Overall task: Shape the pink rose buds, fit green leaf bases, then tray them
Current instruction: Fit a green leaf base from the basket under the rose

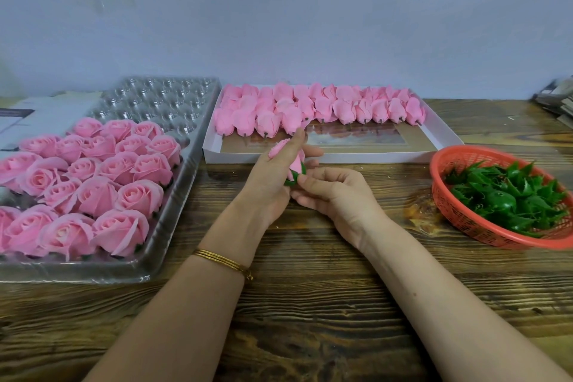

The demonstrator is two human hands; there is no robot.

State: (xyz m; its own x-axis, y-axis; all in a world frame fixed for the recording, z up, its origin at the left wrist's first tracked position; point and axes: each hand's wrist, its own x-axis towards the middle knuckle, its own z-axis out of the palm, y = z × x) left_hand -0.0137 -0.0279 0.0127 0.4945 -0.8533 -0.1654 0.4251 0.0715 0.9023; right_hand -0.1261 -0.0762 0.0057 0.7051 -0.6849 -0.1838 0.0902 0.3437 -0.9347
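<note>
Now, held rose bud (294,163): one pink bud, being held above the middle of the table, just near of the white box, its green end pointing near and right.
Green leaf base (298,177): one, sitting on the bud's lower end and touching both hands.
Left hand (266,178): is grasping the bud, its fingers wrapping round the petals and the forefinger stretching toward the far side.
Right hand (336,191): is pinching the green leaf base with curled fingertips.
Closed buds (344,110): are lying in overlapping rows at the far end of the white box, about ten in the nearest row. The overlap is hiding the full count.
White box (446,137): one, shallow, sitting far centre, its near part showing a brown card floor.
Opened roses (121,228): about twenty in view, filling the near part of the clear tray. The left edge is cutting some off.
Clear tray (173,109): one, lying on the left, with rows of round cups showing at its far end.
Red basket (440,164): one, sitting on the right.
Loose green bases (508,192): are heaping in the basket, too tangled to count.
Gold bangles (223,260): thin, circling the left wrist; number unclear.
Grey carton (40,112): one, lying far left behind the tray; its print is too small to read.
Wooden table (310,304): is carrying everything.
</note>
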